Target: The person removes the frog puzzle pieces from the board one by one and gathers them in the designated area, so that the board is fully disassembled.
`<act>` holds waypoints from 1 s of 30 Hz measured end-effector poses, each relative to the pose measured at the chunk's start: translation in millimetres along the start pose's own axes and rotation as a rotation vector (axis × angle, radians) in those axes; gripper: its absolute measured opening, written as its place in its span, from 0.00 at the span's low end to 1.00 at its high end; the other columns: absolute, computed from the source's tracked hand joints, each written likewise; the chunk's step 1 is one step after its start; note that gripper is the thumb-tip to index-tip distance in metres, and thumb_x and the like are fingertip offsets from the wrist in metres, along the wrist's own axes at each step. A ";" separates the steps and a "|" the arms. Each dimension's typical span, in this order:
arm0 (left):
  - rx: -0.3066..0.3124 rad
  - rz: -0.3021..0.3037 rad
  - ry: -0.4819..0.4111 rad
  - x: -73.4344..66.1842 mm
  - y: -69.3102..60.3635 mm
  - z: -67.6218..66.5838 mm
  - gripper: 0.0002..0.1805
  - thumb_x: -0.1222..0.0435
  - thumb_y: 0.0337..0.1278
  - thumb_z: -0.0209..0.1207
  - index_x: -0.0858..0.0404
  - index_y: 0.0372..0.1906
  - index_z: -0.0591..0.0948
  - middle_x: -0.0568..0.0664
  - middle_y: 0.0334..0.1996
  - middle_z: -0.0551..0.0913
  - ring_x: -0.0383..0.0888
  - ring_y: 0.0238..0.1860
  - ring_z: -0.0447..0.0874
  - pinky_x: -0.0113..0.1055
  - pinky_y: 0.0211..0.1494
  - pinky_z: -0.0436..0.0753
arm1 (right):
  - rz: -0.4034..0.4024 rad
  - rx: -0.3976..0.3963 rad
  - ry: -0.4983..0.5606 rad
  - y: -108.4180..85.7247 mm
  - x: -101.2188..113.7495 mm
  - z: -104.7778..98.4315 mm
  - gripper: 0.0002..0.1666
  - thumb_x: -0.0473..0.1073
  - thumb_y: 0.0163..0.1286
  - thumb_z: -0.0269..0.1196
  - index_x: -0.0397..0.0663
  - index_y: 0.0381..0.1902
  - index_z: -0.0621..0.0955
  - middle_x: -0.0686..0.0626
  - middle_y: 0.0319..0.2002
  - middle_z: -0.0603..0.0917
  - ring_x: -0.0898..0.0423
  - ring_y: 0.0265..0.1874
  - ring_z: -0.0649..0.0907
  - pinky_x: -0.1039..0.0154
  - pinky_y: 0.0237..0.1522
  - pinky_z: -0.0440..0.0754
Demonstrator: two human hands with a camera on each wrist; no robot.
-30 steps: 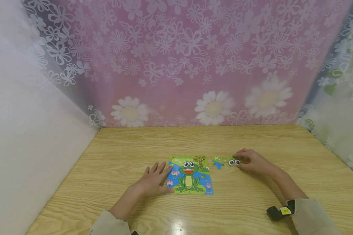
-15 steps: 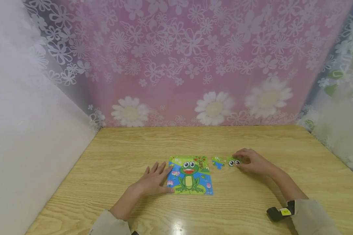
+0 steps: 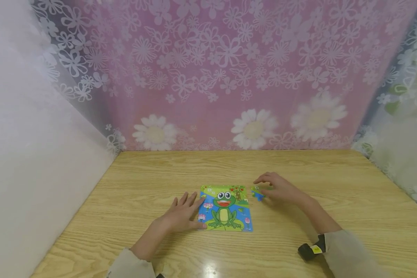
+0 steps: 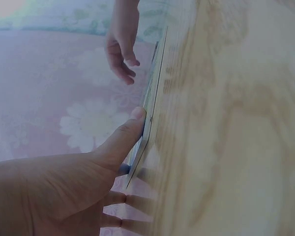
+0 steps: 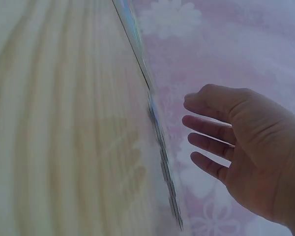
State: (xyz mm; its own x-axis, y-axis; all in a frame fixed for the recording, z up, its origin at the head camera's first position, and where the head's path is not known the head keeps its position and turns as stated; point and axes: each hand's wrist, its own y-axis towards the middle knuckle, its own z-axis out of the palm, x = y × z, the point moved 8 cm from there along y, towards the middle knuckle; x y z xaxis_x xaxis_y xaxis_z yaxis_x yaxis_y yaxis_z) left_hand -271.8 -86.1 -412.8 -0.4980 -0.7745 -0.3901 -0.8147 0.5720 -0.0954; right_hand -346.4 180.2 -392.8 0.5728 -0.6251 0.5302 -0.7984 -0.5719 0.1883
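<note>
A square frog picture board (image 3: 229, 220) lies flat on the table. My left hand (image 3: 180, 216) rests at its left side, with fingers spread and the thumb on the lower left corner; the left wrist view shows the thumb (image 4: 123, 140) over the board's edge. Right of the board lies a green and blue puzzle piece (image 3: 258, 194). Over it hovers my right hand (image 3: 279, 189), hiding the pieces beside it in the head view. In the right wrist view a row of thin puzzle pieces (image 5: 166, 169) shows edge-on, apart from the loosely bent, unoccupied fingers (image 5: 206, 130).
The wooden table (image 3: 160, 170) extends around the board and pieces. A pink flowered curtain (image 3: 208, 85) hangs along its back edge. A pale wall (image 3: 48, 135) bounds the left, and a flowered sheet (image 3: 403, 154) the right.
My right hand has moved left from the piece with the frog's eyes to above the piece nearest the board. My left hand has stayed on the board.
</note>
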 end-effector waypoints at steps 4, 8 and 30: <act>0.000 -0.002 0.005 0.0 0.3 0.5 0.47 0.41 0.54 0.54 0.61 0.72 0.52 0.64 0.70 0.43 0.65 0.67 0.35 0.63 0.62 0.40 | -0.013 0.039 0.003 14.4 11.7 14.1 0.16 0.38 0.63 0.61 0.42 0.50 0.79 0.44 0.50 0.75 0.42 0.51 0.70 0.47 0.46 0.72; -0.004 -0.006 0.015 2.2 1.7 2.2 0.47 0.40 0.53 0.54 0.61 0.72 0.52 0.63 0.70 0.44 0.65 0.68 0.35 0.63 0.62 0.41 | -0.032 0.066 -0.007 27.3 22.7 27.5 0.15 0.37 0.62 0.60 0.43 0.48 0.80 0.47 0.47 0.77 0.46 0.47 0.72 0.50 0.44 0.72; 0.005 -0.014 0.038 9.9 4.6 8.5 0.49 0.37 0.52 0.52 0.58 0.72 0.51 0.61 0.70 0.43 0.64 0.68 0.34 0.63 0.62 0.40 | 0.054 -0.079 -0.210 41.0 44.7 48.0 0.06 0.39 0.58 0.63 0.46 0.35 0.79 0.53 0.36 0.74 0.55 0.36 0.70 0.58 0.41 0.73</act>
State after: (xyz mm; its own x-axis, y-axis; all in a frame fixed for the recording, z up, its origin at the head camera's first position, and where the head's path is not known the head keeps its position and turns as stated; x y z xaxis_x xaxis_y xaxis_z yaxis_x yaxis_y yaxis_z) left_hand -277.9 -88.8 -424.9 -0.4971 -0.7922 -0.3539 -0.8204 0.5619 -0.1055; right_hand -344.6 103.3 -401.1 0.5486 -0.7550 0.3593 -0.8361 -0.4969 0.2326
